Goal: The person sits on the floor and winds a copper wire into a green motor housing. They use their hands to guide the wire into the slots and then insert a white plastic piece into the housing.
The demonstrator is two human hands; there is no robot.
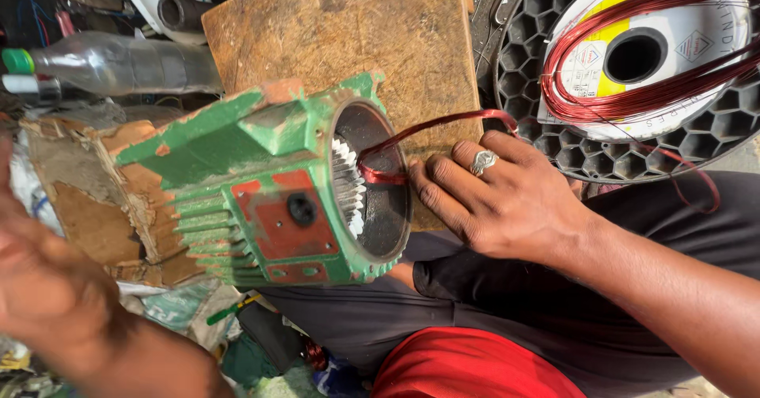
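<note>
A green motor housing (261, 184) with red patches lies on its side, its round opening facing right and showing the toothed stator slots (348, 188). A loop of red copper wire (427, 125) runs from the slots to my right hand (499, 196). That hand wears a ring and has its fingers laid on the wire at the rim of the opening. My left hand (55, 287) is blurred, close to the camera at the lower left, apart from the housing. Its fingers run off the frame.
A wooden board (348, 26) lies under the housing. A white spool of red wire (649, 50) sits on a honeycomb fan guard (554, 141) at the upper right. A plastic bottle (119, 62) and torn cardboard (87, 200) are at the left. My lap in dark trousers (507, 311) is below.
</note>
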